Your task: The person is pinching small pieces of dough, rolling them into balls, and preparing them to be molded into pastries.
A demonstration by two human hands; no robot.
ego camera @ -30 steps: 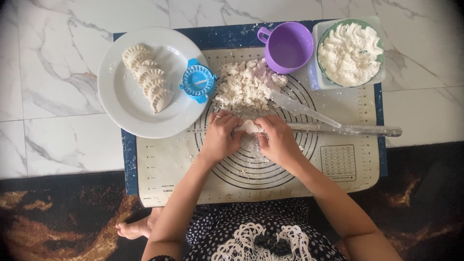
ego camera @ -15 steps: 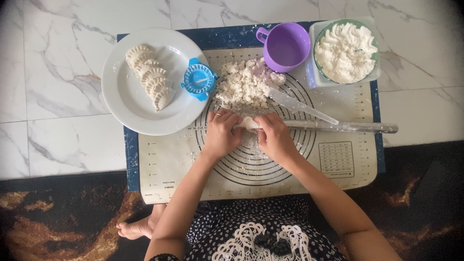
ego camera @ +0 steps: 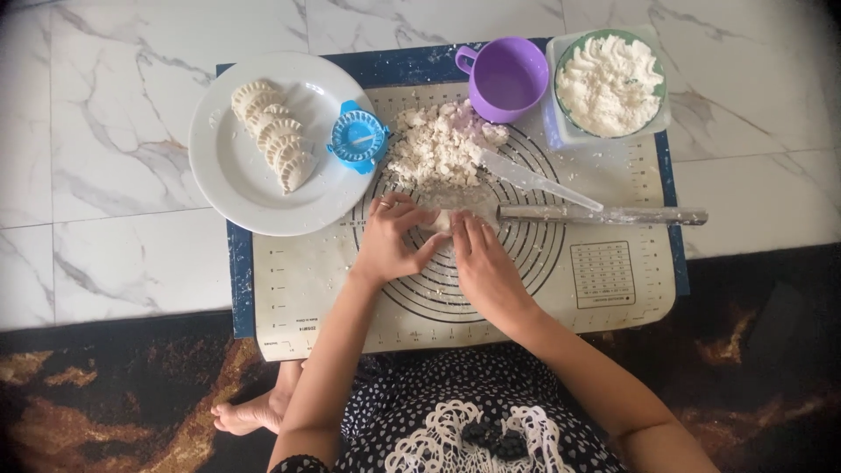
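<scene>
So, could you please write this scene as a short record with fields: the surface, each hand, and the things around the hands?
surface: pastry mat with ring marks, laid on a marble floor
left hand: left hand touches a small piece of dough
right hand: right hand touches the same dough
above hands: crumbly dough pile
right of hands: rolling pin, clear scraper
plate: white plate with shaped dumplings; blue dumpling press on its rim
far side: purple cup, bowl of white flour
</scene>
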